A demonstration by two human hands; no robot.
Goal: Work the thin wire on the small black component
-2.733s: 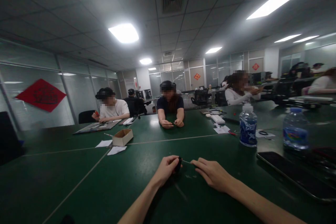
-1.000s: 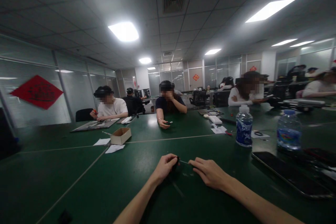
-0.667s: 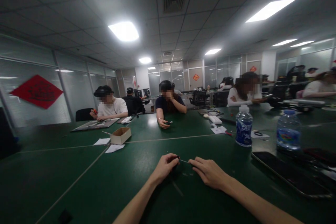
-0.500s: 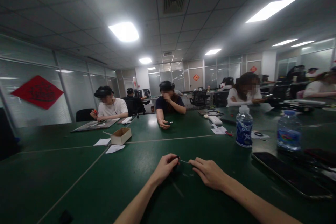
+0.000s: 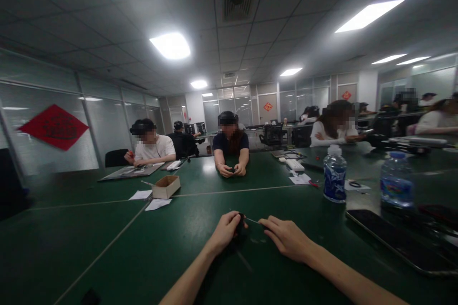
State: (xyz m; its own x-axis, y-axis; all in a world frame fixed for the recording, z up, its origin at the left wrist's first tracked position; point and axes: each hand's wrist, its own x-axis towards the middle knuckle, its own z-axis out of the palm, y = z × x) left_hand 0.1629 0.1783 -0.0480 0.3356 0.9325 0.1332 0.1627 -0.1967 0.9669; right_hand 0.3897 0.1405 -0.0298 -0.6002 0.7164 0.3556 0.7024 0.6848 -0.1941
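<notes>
The black piece point(image 5: 240, 224) is at the near middle of the scene, pinched in the left hand point(image 5: 226, 231), whose grip is closed round it between thumb and fingers. The right hand point(image 5: 286, 237) has a narrow grip on a thin, pale rod point(image 5: 252, 220), straight and probably metal, which bridges the gap between the hands and points left at the piece. The view is dim and small there, so I cannot tell whether the rod's tip touches the piece or goes into it.

The piece should be light and stiff, likely hard plastic and a little slick, best held by its sides with the right-facing side left free. The rod looks rigid but slender; a hold at its right end, in line with its length, should keep sideways strain off it.

The surface point(image 5: 139, 252) is smooth, dark green and faintly glossy. On it, to the far left, stands an open cardboard box point(image 5: 166, 188) with crisp, straight walls; to the right are a ribbed clear bottle point(image 5: 396, 182) and a flat, glass-faced phone point(image 5: 397, 237).
</notes>
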